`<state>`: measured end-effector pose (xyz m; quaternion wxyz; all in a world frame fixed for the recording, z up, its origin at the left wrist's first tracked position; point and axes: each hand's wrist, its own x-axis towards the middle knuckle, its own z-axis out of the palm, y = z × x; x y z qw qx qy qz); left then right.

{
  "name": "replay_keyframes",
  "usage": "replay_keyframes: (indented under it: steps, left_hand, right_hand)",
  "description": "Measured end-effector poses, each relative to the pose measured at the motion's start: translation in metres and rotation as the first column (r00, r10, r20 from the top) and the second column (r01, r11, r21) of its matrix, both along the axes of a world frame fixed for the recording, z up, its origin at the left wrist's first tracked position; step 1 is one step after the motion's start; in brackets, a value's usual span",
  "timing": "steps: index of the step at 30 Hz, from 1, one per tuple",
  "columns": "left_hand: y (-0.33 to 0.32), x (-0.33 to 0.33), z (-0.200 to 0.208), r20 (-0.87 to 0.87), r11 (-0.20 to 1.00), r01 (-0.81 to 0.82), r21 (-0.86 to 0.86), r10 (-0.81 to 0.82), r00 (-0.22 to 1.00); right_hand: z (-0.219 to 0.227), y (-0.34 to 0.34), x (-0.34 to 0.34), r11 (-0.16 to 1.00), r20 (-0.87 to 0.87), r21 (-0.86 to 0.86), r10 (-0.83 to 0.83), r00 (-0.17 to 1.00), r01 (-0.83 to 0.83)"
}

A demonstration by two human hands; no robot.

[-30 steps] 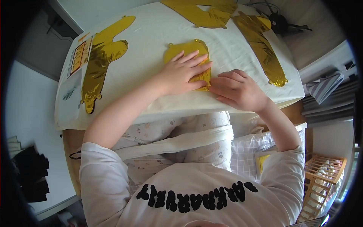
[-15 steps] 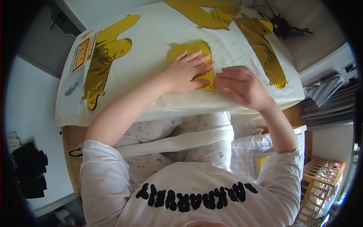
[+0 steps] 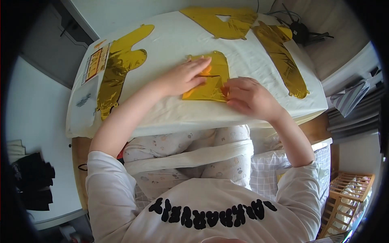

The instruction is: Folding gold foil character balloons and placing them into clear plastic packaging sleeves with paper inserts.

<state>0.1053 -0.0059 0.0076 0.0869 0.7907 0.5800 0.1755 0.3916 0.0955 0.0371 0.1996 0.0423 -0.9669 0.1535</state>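
A folded gold foil balloon lies at the near middle of the table, its lower part doubled up so that an edge crosses its middle. Flat on its left side rests my left hand, fingers stretched out over the foil and thumb lying apart from them. My right hand is at the balloon's near right edge, its fingertips closed on the foil there. The palm side of the right hand is hidden.
More flat gold foil balloons lie about: one at the left, one at the far side, one at the right. A printed sheet is by the left one. A black multi-armed device stands beyond the table's far right corner.
The balloon's near part has been folded up. My left hand has slid left and narrowed its spread; my right hand has come in to grip the balloon's right edge. The view has shifted slightly.
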Motion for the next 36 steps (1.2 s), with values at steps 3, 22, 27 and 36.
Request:
replay_keyframes:
  steps: [3,22,27,36]
  left_hand:
    - [0.001,0.0,-0.001,-0.145,1.0,0.017,-0.022,-0.02,0.989]
    - [-0.091,0.008,0.024,-0.153,0.981,0.091,0.172,-0.064,0.986]
    - [-0.1,0.028,0.017,-0.23,0.99,0.138,-0.04,-0.143,0.963]
    - [-0.124,0.042,0.011,-0.258,0.996,0.089,-0.025,-0.093,0.962]
  right_hand:
    - [-0.003,0.0,-0.007,0.993,-0.044,-0.079,-0.087,0.995,0.083]
    - [-0.004,-0.018,0.008,0.993,0.087,-0.063,-0.089,0.992,0.095]
    - [-0.003,-0.022,0.009,0.994,0.105,-0.036,-0.101,0.989,0.105]
    - [-0.017,-0.043,0.014,0.982,0.03,0.009,-0.191,0.981,0.19]
